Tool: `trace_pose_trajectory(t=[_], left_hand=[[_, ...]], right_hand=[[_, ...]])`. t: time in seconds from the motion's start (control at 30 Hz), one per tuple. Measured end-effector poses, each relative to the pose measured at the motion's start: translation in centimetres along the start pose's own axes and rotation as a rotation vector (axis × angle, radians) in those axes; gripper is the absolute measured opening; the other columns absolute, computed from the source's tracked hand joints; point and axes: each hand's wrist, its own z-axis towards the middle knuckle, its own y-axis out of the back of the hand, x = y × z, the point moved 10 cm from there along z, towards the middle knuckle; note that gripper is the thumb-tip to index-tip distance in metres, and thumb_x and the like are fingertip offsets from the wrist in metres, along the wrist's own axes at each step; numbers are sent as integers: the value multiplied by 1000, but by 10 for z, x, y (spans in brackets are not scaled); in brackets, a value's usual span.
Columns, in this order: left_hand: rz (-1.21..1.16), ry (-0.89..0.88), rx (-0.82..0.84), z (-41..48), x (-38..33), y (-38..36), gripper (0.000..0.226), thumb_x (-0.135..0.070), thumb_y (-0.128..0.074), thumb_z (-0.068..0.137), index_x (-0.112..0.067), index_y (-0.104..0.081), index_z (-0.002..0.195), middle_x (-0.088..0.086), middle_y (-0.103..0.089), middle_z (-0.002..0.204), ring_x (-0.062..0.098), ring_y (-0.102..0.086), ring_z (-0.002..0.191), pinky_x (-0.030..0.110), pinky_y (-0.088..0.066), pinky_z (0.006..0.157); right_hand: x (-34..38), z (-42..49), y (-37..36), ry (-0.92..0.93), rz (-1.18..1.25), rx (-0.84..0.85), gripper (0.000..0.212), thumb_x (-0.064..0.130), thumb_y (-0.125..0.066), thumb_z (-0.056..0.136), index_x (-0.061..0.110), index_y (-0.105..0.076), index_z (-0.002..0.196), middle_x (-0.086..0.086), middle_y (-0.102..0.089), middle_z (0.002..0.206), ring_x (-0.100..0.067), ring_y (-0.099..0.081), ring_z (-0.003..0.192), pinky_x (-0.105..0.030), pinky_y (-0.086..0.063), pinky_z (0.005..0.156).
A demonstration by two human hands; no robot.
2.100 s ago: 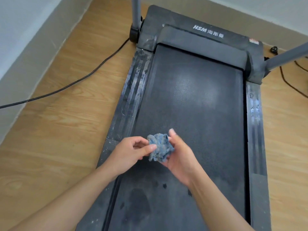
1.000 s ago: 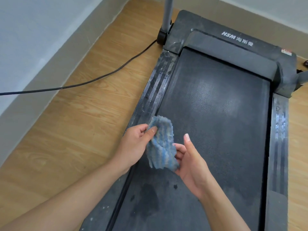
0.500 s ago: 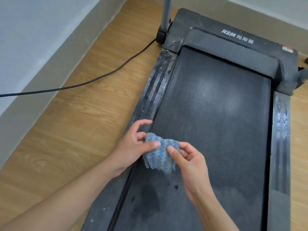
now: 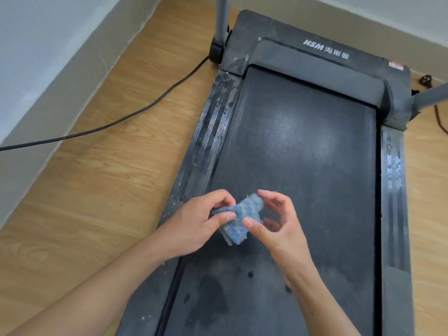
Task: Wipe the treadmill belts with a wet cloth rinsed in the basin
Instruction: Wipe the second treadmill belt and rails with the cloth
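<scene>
I hold the cloth (image 4: 238, 220) up over the near half of the belt (image 4: 303, 154), toward its left edge and seemingly clear of it. My left hand (image 4: 194, 226) pinches one end between thumb and fingers. My right hand (image 4: 278, 229) pinches the other end, thumb below and forefinger curled over the top. The cloth is small, limp and bunched, so I judge it light, soggy and apt to fold on itself. Best to take it by two corners, spread it, then press it down with a flat palm. Dark patches (image 4: 213, 294) lie on the belt nearer me.
</scene>
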Motion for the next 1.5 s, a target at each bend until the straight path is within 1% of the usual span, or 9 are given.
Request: trace_pose_trajectory(t=[0.07, 0.2, 0.43, 0.53, 0.67, 0.83, 0.97, 1.13, 1.5], left_hand=[[-64, -17, 7, 6, -3, 2, 3, -29, -63, 104, -26, -64, 105, -6, -71, 96, 17, -66, 90, 40, -52, 88], [-128, -9, -53, 20, 7, 13, 9, -34, -70, 95, -29, -72, 101, -5, -73, 95, 17, -68, 89, 45, -55, 89], [-122, 100, -404, 44, 59, 42, 19, -13, -69, 100, -31, -71, 106, -8, -69, 96, 8, -62, 85, 28, -47, 81], [277, -30, -480, 39, 62, 43, 15, -16, -59, 97, -25, -66, 109, -13, -61, 105, 10, -58, 95, 36, -48, 88], [609, -163, -406, 22, 59, 18, 33, -26, -55, 94, -18, -64, 125, -3, -52, 131, 19, -56, 116, 40, -45, 97], [664, -185, -377, 22, 63, 11, 39, -28, -57, 90, -14, -61, 127, 0, -53, 132, 23, -58, 117, 39, -45, 97], [690, -202, -381, 22, 61, 9, 36, -28, -61, 88, -14, -62, 121, 0, -55, 129, 23, -58, 113, 35, -42, 96], [716, -176, -360, 22, 61, 8, 33, -32, -61, 89, -15, -61, 118, -4, -53, 127, 18, -56, 112, 29, -38, 97], [650, -150, -390, 21, 67, 13, 35, -39, -58, 85, -17, -60, 112, -6, -54, 127, 21, -56, 108, 32, -37, 96]], right_hand=[[-5, 7, -13, -42, 62, 144, 69, 35, -92, 72, 32, -59, 134, 8, -69, 131, -10, -60, 128, -36, -45, 107], [-4, 22, -20, -53, 43, 178, 23, 23, -87, 83, 16, -72, 98, -10, -76, 97, -18, -70, 88, -38, -55, 83], [45, 87, 23, 88, -237, -199, 17, 16, -70, 85, 18, -53, 81, -1, -69, 88, -16, -53, 65, -36, -47, 60], [72, 121, 28, 273, -585, -273, 23, 20, -71, 85, 23, -49, 89, 7, -60, 90, -19, -55, 81, -39, -51, 68], [56, 140, -15, 391, -966, 46, 31, 41, -72, 85, 31, -52, 107, 15, -62, 103, -17, -60, 95, -41, -52, 82], [31, 126, 4, 389, -903, -42, 14, 21, -54, 101, 30, -60, 110, 15, -62, 96, -11, -52, 94, -39, -53, 77], [28, 131, 0, 451, -909, -158, 27, 12, -58, 99, 15, -63, 126, 1, -59, 133, -24, -51, 119, -43, -50, 98], [-21, 151, -60, 277, -1152, 111, 73, 47, -30, 109, 8, -4, 165, -12, 11, 172, -26, 15, 159, -47, 0, 130], [-29, 167, -29, 269, -1365, 74, 102, 82, 3, 92, 10, 3, 165, -11, 9, 172, -25, 13, 159, -48, -4, 130]])
